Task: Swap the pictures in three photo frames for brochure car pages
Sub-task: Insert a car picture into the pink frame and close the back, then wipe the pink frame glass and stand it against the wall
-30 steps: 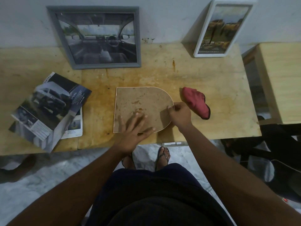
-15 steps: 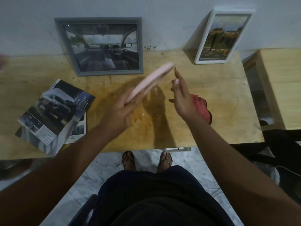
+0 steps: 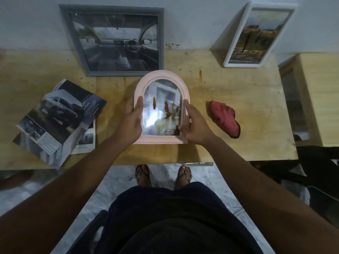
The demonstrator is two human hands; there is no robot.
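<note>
Left, near edge of table (image 3: 247, 99): brochure (image 3: 58, 118), open and rumpled, car page up, loose sheet underneath.

Far left-centre, leaning on wall: grey frame (image 3: 117, 41), car-interior print inside. Looks done.

Centre: pink arched frame (image 3: 162, 74), held over the table with glass toward the camera. Long axis near-to-far, arch end far, flat base near. Printed page behind the glass, brown streaks across it. Cannot tell whether base touching table.

Left hand (image 3: 131, 123) gripping left rail: thumb laid along front rim, fingers hidden behind. Right hand (image 3: 197, 125) mirrored on right rail: thumb on front edge, fingers wrapped behind. Both equally near, symmetric hold, forearms converging from the near side.

Right of the pink frame, apart from it: red cloth (image 3: 222, 118), bunched on the table.

Far right against wall: white frame (image 3: 256, 35), tilted, brownish outdoor picture, no car discernible.

Judgement: likely a check-then-stand step. Free wall gap straight ahead, beyond the arch, between grey and white frames. So: push away along the long axis, base down first. Possible wipe of the streaked glass beforehand, with right hand nearer the cloth.
</note>
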